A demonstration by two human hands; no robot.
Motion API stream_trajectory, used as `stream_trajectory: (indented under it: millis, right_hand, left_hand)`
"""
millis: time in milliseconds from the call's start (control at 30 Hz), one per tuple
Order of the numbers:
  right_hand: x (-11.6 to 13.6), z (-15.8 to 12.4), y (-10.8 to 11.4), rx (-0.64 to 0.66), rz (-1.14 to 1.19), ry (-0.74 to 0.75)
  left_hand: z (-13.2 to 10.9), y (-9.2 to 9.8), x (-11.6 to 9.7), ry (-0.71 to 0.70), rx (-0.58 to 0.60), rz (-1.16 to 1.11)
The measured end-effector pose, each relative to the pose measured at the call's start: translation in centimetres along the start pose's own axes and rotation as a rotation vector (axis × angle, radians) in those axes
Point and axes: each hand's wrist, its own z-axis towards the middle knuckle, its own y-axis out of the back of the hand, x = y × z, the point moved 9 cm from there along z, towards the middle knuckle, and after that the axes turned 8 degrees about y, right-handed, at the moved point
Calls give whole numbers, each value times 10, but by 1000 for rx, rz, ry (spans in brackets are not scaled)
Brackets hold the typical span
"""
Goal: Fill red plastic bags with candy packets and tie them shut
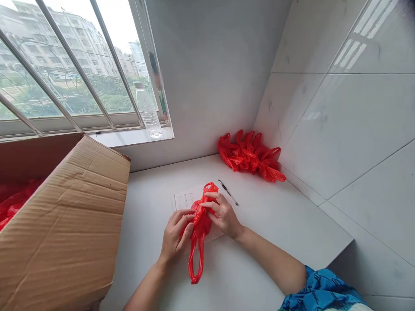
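Red plastic bag lies crumpled at mid-table, over a sheet of paper with handwritten marks; one long handle loop hangs toward the wearer, a smaller loop points away. Left hand: half open, fingertips on the bag's left side, thumb apart from the fingers; cannot tell whether it grips. Right hand: fingers loosely bent, tips on the bag's upper part; a firm pinch cannot be confirmed. Pen rests just beyond the right hand on the white tabletop. Heap of red bags sits in the wall corner; open cardboard box at left holds red plastic
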Motion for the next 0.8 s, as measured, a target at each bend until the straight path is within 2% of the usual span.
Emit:
stream_trajectory:
  millis: [100,167,267,400,467,633,700,800]
  right_hand:
    - [6,0,-8,25,14,23]
    - [2,-2,-7,37,-9,24]
    - [-14,-7,6,-4,-46,-52]
    - [-23,-11,23,-55,-82,-133]
    - [-21,-12,21,-2,-98,-156]
    - [-30,-19,-1,267,-105,-239]
    - [-34,-21,-8,345,-86,-238]
    - [-38,-23,-9,388,-83,-240]
  left_hand:
    - [0,3,9,95,-84,-4]
    - [-1,-9,13,106,-31,151]
    - [-5,-35,18,82,116,425]
    - [-10,-46,26,115,148,540]
    - [-11,-44,29,161,135,539]
    - [-9,-33,32,251,80,536]
    - [-10,-37,32,237,105,558]
    - [-13,-45,36,254,159,592]
